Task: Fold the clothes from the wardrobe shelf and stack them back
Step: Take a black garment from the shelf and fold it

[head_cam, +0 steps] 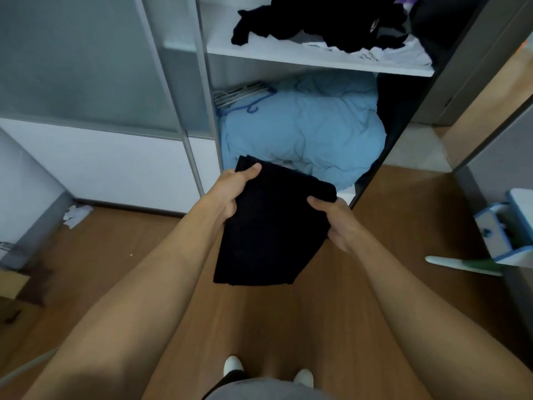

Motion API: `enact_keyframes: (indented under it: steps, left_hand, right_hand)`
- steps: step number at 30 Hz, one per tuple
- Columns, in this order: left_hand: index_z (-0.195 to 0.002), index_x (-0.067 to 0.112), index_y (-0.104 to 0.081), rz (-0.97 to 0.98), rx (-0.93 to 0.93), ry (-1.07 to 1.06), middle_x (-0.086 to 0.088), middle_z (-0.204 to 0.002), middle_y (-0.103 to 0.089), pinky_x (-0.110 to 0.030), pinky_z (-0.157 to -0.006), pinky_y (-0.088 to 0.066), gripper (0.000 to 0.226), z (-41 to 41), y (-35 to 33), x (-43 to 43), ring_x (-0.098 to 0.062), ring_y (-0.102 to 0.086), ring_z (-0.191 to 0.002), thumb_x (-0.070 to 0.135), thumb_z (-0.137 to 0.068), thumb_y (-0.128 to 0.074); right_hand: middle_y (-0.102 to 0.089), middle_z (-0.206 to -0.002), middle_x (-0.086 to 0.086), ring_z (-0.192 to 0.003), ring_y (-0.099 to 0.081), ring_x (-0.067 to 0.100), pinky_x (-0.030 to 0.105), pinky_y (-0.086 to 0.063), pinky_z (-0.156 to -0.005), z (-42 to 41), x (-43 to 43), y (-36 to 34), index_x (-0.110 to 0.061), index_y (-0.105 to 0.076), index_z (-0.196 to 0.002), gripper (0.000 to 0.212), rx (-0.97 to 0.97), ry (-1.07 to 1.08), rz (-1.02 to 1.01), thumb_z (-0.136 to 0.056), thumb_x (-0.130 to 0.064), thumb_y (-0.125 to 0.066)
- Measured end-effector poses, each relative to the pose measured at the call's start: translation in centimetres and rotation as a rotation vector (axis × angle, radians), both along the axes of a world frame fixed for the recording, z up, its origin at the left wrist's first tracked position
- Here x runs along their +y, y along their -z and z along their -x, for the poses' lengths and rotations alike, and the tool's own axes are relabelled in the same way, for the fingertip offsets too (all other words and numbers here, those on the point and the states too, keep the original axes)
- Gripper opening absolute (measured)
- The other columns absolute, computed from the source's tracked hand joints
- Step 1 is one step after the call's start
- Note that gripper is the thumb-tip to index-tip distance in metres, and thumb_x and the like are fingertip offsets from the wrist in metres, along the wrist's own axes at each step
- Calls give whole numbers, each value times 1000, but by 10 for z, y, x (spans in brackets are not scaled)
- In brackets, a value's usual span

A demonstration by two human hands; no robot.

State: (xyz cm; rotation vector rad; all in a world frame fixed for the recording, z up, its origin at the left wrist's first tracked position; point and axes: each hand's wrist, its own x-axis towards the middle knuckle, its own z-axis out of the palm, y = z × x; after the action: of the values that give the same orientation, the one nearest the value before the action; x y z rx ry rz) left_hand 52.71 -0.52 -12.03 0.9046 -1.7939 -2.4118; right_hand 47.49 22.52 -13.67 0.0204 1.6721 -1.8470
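Both hands [230, 194] gripping folded black garment [268, 226] above wooden floor [109, 246]

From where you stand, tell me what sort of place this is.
Most likely a bedroom, in front of an open wardrobe: a white shelf with loose clothes, blue bedding stuffed below with hangers, and a wooden floor.

- I see a wooden floor [403, 215], brown, dim light.
- Sliding door [80, 67] with frosted panel on my left.
- Blue bedding [305, 131] fills the lower compartment.
- Cardboard box [14, 284] at far left.
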Motion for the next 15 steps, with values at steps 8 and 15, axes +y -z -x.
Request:
enact_keyframes:
  steps: [8, 15]
  left_hand:
    - [-114, 26, -70, 134, -50, 314, 5, -112, -76, -22, -85, -55, 45, -33, 25, -37, -10, -71, -104, 40, -74, -84]
    - [-106, 9, -72, 128, -58, 19, -9, -100, -77, -26, -70, -59, 34, -13, 32, -39, -20, -75, -89, 28, -81, -83]
  right_hand:
    - [-74, -91, 11, -82, -70, 25, 39, -58, -80, 23, -35, -28, -5, -69, -101, 15, -302, -26, -123, -94, -18, -66]
    - [-71, -123, 5, -115, -67, 21, 36, -49, -105, 17, -17, 2, -15, -68, -125, 35, -16, -270, -90, -95, -33, -66]
